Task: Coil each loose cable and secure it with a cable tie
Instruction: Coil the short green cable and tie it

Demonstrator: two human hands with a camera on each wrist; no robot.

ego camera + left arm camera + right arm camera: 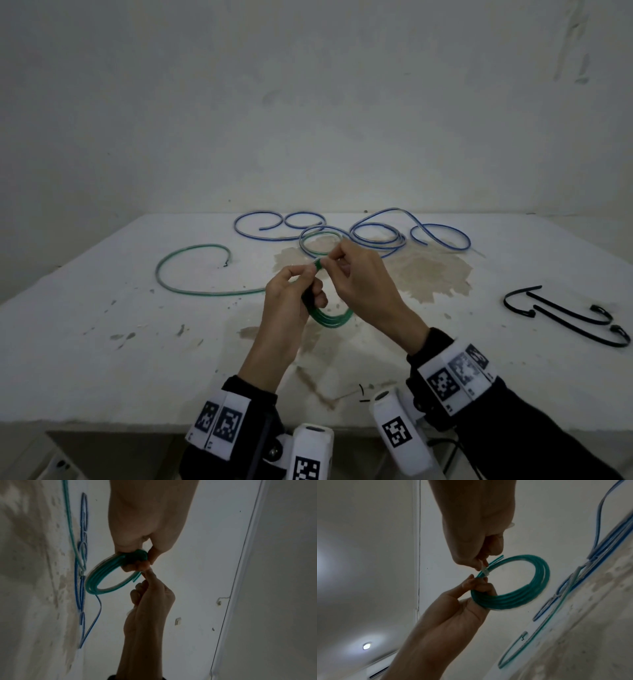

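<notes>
A small coil of green cable (334, 320) (102, 577) (539, 577) is held above the white table (102, 359). My left hand (308, 275) (142, 561) (477, 584) grips one side of the coil, with fingers curled through it. My right hand (329, 262) (482, 566) (147, 573) pinches a small pale tie (485, 572) wrapped round the strands near the cable's cut ends. A loose green cable (178, 274) curves over the table and passes behind my hands. Loose blue cables (376, 236) lie at the back.
Three black cable ties (565, 315) lie on the table to the right. A brownish stain (411, 274) spreads under the cables. The wall stands just behind the table's far edge, and the front edge is below my wrists.
</notes>
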